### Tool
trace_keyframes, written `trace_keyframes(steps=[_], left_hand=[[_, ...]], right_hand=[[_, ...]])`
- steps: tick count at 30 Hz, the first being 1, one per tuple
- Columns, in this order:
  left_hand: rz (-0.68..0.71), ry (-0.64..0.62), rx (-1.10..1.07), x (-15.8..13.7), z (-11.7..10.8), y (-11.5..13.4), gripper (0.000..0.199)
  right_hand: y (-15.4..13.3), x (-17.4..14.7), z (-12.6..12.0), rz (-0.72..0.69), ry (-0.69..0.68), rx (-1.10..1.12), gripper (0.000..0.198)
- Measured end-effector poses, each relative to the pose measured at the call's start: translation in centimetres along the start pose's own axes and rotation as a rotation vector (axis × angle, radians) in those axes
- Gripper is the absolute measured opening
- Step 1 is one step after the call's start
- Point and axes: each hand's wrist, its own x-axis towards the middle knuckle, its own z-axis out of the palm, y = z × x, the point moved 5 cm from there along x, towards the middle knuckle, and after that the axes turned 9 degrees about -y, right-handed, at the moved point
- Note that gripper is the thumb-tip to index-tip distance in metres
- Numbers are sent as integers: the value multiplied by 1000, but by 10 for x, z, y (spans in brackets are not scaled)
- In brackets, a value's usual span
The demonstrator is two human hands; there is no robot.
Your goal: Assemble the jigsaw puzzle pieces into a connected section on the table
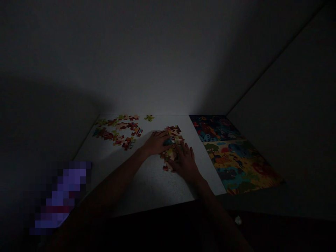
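While both hands lie flat, grip released, the left hand (157, 142) and right hand (185, 161) press a joined patch of colourful cardboard puzzle pieces (172, 141) on the white speckled bench (147, 182); loose multicoloured pieces (118, 131) lie left, a colourful animal picture sheet (233, 157) right.

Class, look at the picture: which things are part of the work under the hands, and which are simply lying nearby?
In use:
left hand
right hand
joined puzzle cluster
loose puzzle pieces

Lying about:
colourful picture sheet
white table
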Motion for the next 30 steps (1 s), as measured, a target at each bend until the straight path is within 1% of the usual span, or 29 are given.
trace_keyframes(steps=[2, 4, 6, 8, 10, 12, 14, 16, 17, 18, 21, 24, 27, 28, 30], left_hand=[[13, 30, 22, -3, 0, 0, 40], [25, 35, 30, -5, 0, 2, 35], [54, 21, 29, -5, 1, 2, 34], [85, 12, 26, -8, 2, 0, 36], [94, 8, 20, -15, 5, -5, 39], [77, -7, 16, -26, 8, -11, 42], [53, -26, 21, -38, 10, -15, 45], [55, -26, 34, -49, 9, -15, 48], [61, -15, 40, -53, 7, -14, 48], [67, 1, 42, -57, 5, -12, 47], [66, 67, 23, -62, -3, -6, 39], [-2, 187, -21, -62, -13, -3, 36], [-156, 318, -95, -60, -18, -9, 33], [-211, 335, -116, -59, -18, -13, 30], [-288, 320, -124, -55, -12, -19, 27]], right_hand=[[-4, -5, 3, 33, -45, -88, 80], [-5, -6, 3, 64, -73, -126, 82], [-4, -4, 3, 86, -87, -137, 76], [-3, -2, 3, 98, -79, -134, 67], [0, 0, 1, 127, -48, -121, 59], [2, 1, -2, 169, 0, -110, 57], [0, 2, -4, 137, 6, -118, 54], [-4, 3, -3, 41, -49, -141, 50], [-5, 4, -2, 16, -80, -150, 49], [-5, 4, -2, 21, -98, -152, 49], [4, 7, -2, 126, -78, -131, 54], [12, 14, -2, 175, -42, -118, 58], [24, 27, -2, 254, -31, -131, 60], [28, 33, -3, 279, -36, -132, 61], [38, 48, -5, 301, -49, -122, 62]])
